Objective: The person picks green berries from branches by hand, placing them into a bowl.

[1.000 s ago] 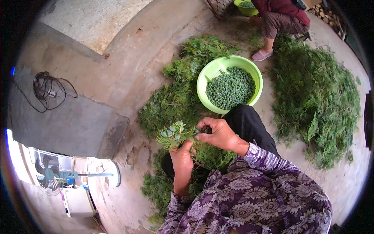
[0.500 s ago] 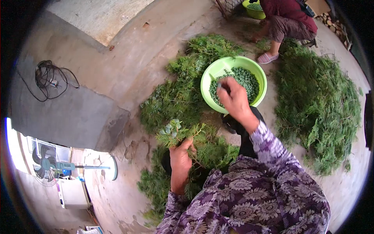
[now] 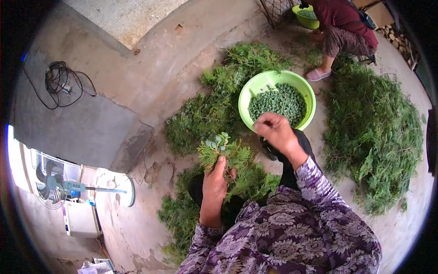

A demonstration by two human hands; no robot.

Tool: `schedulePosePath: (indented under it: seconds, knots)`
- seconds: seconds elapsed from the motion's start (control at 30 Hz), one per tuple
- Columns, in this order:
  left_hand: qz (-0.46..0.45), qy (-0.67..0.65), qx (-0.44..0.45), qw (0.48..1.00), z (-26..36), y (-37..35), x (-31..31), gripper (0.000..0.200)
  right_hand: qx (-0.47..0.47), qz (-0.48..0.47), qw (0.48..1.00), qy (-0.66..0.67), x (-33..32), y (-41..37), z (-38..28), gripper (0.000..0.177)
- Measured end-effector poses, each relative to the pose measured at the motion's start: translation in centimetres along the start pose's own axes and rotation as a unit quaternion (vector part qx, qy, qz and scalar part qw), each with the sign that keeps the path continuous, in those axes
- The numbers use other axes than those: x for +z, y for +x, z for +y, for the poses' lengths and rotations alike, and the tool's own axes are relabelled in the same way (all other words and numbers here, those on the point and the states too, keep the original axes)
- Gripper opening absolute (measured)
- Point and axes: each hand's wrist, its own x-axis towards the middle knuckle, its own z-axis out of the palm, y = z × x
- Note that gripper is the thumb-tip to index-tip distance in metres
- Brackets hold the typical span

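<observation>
In my left hand [image 3: 215,182] is a leafy conifer branch [image 3: 242,157], pinched between thumb and fingers. A cluster of pale blue-green cones [image 3: 218,142] sits at its tip, just above my thumb. My right hand [image 3: 279,134] is over the near rim of a light green plastic basin [image 3: 245,102], its fingers curled together and slightly blurred. Whether anything is between those fingers is hidden. Many small round green cones [image 3: 279,102] fill much of the basin, and a ribbed section shows at its upper left.
Cut conifer branches [image 3: 196,123] lie left of the basin, with a larger heap [image 3: 372,137] at right. Another person [image 3: 342,32] sits at the top right near a second green basin [image 3: 306,17]. A standing fan [image 3: 59,185] and coiled cable [image 3: 59,86] are at left.
My right hand has drawn back from over the cones to the basin's near rim. My left hand and the branch have shifted slightly right, and the view has tilted a little.
</observation>
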Motion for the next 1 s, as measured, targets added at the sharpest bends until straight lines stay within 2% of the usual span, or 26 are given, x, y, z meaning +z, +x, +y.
schedulePosePath:
  seconds: [0.03, 0.07, 0.1, 0.17, 0.27, 0.33, 0.4, 0.5, 0.57, 0.6, 0.63, 0.67, 0.7, 0.77, 0.83, 0.93, 1.0]
  knots:
    - [0.02, 0.035, -0.002, 0.999, -0.2, 0.1, 0.1, 0.023, -0.052, -0.024, 0.998, 0.024, 1.2, -0.7, -1.8, 0.008]
    - [0.038, 0.07, -0.004, 0.997, -0.4, 0.1, 0.2, 0.022, -0.021, -0.061, 0.998, 0.0, 2.1, -1.5, -3.4, 0.01]
    - [0.038, 0.07, -0.005, 0.997, -0.6, 0.0, 0.2, 0.022, -0.042, -0.096, 0.994, -0.015, 2.9, -2.1, -3.9, 0.015]
    - [-0.021, 0.093, 0.066, 0.993, -1.0, 0.0, 0.4, 0.023, -0.164, -0.095, 0.973, -0.132, 3.9, -2.3, -4.2, 0.018]
    - [-0.029, 0.113, 0.071, 0.991, -1.1, -0.3, 0.6, 0.023, -0.168, -0.08, 0.96, -0.21, 4.5, -2.7, -4.0, 0.018]
    - [-0.024, 0.128, 0.074, 0.989, -0.5, -0.7, 0.9, 0.023, -0.175, -0.083, 0.958, -0.211, 4.5, -2.5, -3.4, 0.017]
    - [0.025, 0.161, 0.054, 0.985, 0.2, -1.3, 1.4, 0.019, -0.181, -0.085, 0.956, -0.214, 4.3, -2.5, -3.2, 0.016]
    - [0.037, 0.194, 0.035, 0.98, 0.7, -1.7, 0.9, 0.017, -0.139, -0.07, 0.974, -0.165, 3.4, -2.4, -2.7, 0.017]
    - [0.058, 0.182, 0.026, 0.981, 1.3, -2.2, 1.1, 0.016, 0.013, 0.022, 0.995, -0.099, 2.1, -1.4, -1.3, 0.016]
    - [0.04, 0.182, 0.022, 0.982, 1.5, -2.3, 0.8, 0.015, 0.084, 0.009, 0.996, 0.032, 1.1, -1.0, -1.5, 0.014]
    - [0.022, 0.182, 0.018, 0.983, 1.7, -2.5, 0.5, 0.015, 0.154, -0.005, 0.975, 0.163, 0.3, -0.6, -1.6, 0.013]
    - [0.009, 0.116, -0.004, 0.993, 1.7, -2.4, 0.3, 0.016, 0.177, -0.017, 0.96, 0.216, 0.0, -0.4, -1.3, 0.016]
    - [0.008, 0.116, -0.004, 0.993, 1.6, -2.4, 0.2, 0.016, 0.177, -0.015, 0.96, 0.216, 0.0, -0.6, -1.1, 0.016]
    - [0.039, 0.048, -0.033, 0.998, 1.5, -2.4, 0.2, 0.018, 0.222, -0.112, 0.928, 0.276, 0.2, -1.1, -0.7, 0.021]
    - [0.015, 0.035, -0.041, 0.998, 1.6, -2.1, 0.1, 0.019, 0.245, -0.205, 0.885, 0.34, 0.9, -1.6, -0.9, 0.033]
    - [-0.022, 0.024, -0.052, 0.998, 1.8, -2.1, 0.2, 0.019, 0.23, -0.236, 0.886, 0.326, 1.7, -2.1, -2.0, 0.034]
    - [-0.036, 0.023, -0.055, 0.998, 2.0, -2.1, 0.4, 0.019, 0.237, -0.261, 0.901, 0.253, 1.9, -2.0, -2.9, 0.033]
